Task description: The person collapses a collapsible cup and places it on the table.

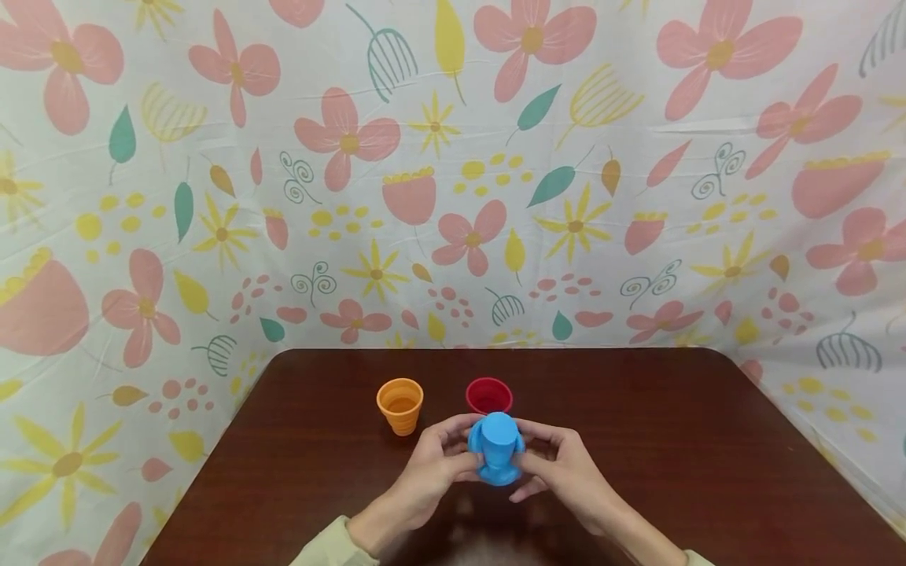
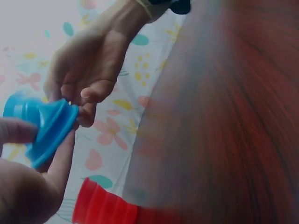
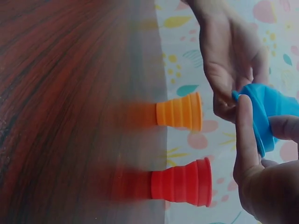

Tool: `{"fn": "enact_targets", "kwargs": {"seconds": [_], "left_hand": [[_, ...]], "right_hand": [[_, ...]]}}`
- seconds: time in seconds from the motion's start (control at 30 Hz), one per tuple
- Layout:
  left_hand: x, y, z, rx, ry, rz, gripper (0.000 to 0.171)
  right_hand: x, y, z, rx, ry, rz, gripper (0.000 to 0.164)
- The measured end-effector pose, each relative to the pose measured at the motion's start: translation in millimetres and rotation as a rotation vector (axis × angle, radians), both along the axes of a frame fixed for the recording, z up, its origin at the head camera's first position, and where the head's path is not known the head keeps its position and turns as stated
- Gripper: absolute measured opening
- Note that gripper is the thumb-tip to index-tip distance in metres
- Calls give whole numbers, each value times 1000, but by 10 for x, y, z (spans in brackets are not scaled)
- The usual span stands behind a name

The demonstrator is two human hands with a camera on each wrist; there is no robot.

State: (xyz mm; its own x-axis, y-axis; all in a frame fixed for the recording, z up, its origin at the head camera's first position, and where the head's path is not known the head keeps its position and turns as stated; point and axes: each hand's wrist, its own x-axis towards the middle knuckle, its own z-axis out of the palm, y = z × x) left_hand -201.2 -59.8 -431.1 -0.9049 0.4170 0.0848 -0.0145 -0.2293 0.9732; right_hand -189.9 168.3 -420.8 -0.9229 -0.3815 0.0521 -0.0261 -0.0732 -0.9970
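Observation:
A blue collapsible cup (image 1: 499, 440) is held up between both hands above the table's near half. In the head view its round base faces up, and its soft wall bulges out of shape at the sides. My left hand (image 1: 433, 470) pinches the cup's left side, thumb in front and fingers behind. On the opposite side my right hand (image 1: 566, 469) grips it the same way. The right wrist view shows a forefinger lying along the rim of the blue cup (image 3: 264, 116). The left wrist view shows the folded wall of the cup (image 2: 51, 123).
An orange ribbed cup (image 1: 400, 405) stands upright on the dark wood table (image 1: 318, 472), to the left beyond the hands. A red ribbed cup (image 1: 489, 391) stands just behind the blue one, partly hidden. A floral cloth (image 1: 453, 196) hangs behind the table.

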Motion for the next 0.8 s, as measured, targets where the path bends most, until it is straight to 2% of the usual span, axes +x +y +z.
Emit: {"fn": "enact_targets", "kwargs": {"seconds": [0.1,0.3,0.33,0.4,0.47,0.53,0.7,0.8], "left_hand": [[37,51,16,-91,59,120,47],[59,138,43,-373,320,352,39],[61,146,41,-408,353,383,37],[72,152,36,-420,372,399,36],[84,148,36,-392,345,376,38],[94,131,47,-334,280,320,40],[81,38,97,-62,22,119,43],[53,-13,119,48,-83,16,40]], "right_hand": [[17,-24,7,30,11,-21,58],[18,-64,32,70,84,-92,51],[16,-69,34,71,92,-92,51],[14,-71,36,63,90,-83,50],[8,-63,32,48,77,-67,51],[0,-45,23,25,58,-45,52],[-17,7,-6,-13,12,13,54],[-15,22,-19,-11,1,30,54]]}}
